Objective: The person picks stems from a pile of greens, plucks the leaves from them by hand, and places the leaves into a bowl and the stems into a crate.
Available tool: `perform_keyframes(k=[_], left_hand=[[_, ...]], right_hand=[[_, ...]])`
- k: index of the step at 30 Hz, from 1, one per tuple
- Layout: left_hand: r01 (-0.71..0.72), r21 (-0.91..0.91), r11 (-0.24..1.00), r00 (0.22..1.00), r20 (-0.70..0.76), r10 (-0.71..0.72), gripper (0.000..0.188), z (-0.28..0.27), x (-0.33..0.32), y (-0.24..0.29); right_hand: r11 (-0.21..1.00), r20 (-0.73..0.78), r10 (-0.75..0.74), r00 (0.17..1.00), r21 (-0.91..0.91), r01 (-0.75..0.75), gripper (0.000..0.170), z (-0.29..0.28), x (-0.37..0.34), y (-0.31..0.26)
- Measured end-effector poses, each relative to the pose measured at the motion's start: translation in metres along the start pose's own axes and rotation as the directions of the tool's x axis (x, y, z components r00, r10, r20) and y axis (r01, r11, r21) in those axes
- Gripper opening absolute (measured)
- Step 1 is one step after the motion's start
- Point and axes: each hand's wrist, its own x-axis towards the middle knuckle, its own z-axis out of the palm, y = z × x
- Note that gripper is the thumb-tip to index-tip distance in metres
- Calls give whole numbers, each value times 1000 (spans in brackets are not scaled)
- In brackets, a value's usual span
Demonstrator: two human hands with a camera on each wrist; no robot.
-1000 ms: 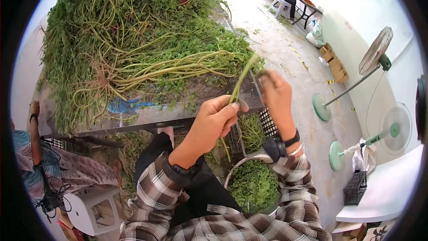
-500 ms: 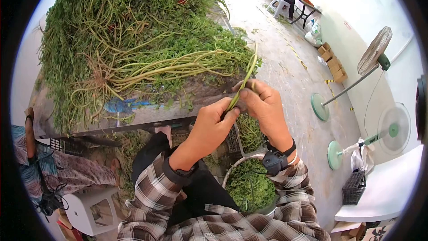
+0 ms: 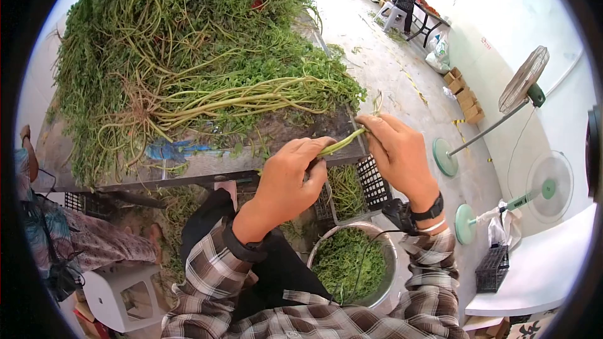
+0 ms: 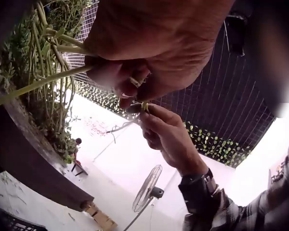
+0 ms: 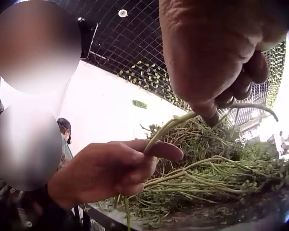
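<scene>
Between my two hands, past the near edge of the table [image 3: 229, 168], green leafless-looking plant stems [image 3: 344, 142] are stretched. My left hand [image 3: 286, 179] pinches them between thumb and fingers, with loose ends [image 4: 43, 86] sticking out behind the hand in the left wrist view. The thumb and fingertips of my right hand [image 3: 402, 157] grip the other end, where a thin curled tip shows above the fingers. In the right wrist view the stems [image 5: 171, 127] bend slightly from one hand to the other. A basin [image 3: 394, 270] of torn greens [image 3: 348, 263] stands below my hands.
A tall heap of leafy greens [image 3: 188, 37] covers the table, long stems [image 3: 251, 100] lying along its near side. Under the table corner is a black crate [image 3: 375, 182]. Standing fans [image 3: 527, 78] are at the right; a white stool [image 3: 122, 298] and a person [image 3: 94, 238] at the left.
My right hand came down to the stems and then drew away to the right, holding their end. The stems swung from pointing up to lying nearly level between the hands.
</scene>
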Motion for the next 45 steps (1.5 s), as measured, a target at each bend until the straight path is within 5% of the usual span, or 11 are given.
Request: perform_keyframes(k=[10,16,17,18,20,24,28,36,40,42,45], left_hand=[[32,-15,999,993,114,-30,25,13,-2,4],[-44,-108,993,997,63,51,9,31,-12,14],[-43,-108,993,997,61,50,9,29,-12,15],[90,-200,976,989,136,-63,10,25,-11,16],[399,-338,852,910,264,-321,17,18,-10,14],[565,-667,486,821,397,-409,25,10,-1,3],[656,-597,463,754,550,-359,23,24,-9,0],[438,-425,792,892,311,-327,29,17,-8,-6],[373,-470,800,926,136,-352,28,-9,0,-10],[354,-454,818,926,46,-375,27,-22,4,-18],[358,-407,840,904,-74,-421,24,-40,4,-28]], right_hand=[[996,155,-59,986,-50,68,15,-7,-20,5],[974,-227,224,948,35,-222,10,22,-27,48],[750,-150,563,813,506,-426,13,13,-28,61],[293,89,778,622,824,-484,17,9,-25,66],[266,149,746,649,827,-495,19,12,-31,61],[106,402,553,730,835,-540,22,25,-43,22],[-119,559,380,737,820,-560,21,28,-39,-17],[560,-10,741,672,562,-609,24,27,-70,34],[640,139,666,733,398,-657,23,50,-112,110],[941,-57,281,958,-182,-287,25,66,-133,137],[825,74,536,841,167,-540,29,53,-101,96]])
